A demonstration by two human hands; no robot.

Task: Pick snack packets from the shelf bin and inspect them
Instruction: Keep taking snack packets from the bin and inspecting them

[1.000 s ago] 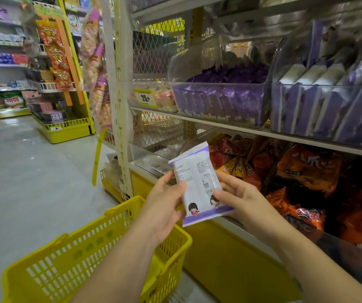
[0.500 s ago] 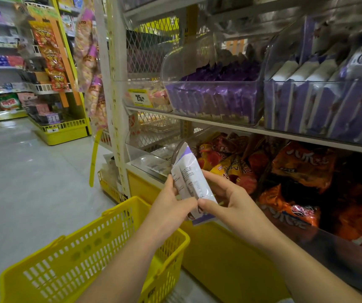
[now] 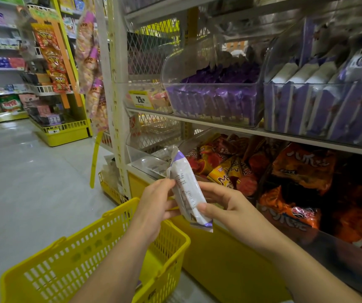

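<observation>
A white and purple snack packet (image 3: 186,189) stands nearly upright between my hands, turned edge-on so its printed side panel faces me. My left hand (image 3: 153,206) pinches its left edge with fingertips and thumb. My right hand (image 3: 226,206) holds its right side, thumb pressed on the front near the bottom. Above, a clear shelf bin (image 3: 215,106) holds several dark purple packets, and a second clear bin (image 3: 324,110) to its right holds several purple and white packets like the one I hold.
A yellow shopping basket (image 3: 101,254) hangs below my left forearm. Orange and red snack bags (image 3: 302,169) fill the lower shelf behind a clear front panel. A yellow price tag (image 3: 140,99) hangs on the upper shelf. Grey aisle floor (image 3: 22,182) stretches left towards other shelves.
The packet has turned from lying flat with its back facing me to standing edge-on. Both hands shifted their grip while staying in front of the lower shelf.
</observation>
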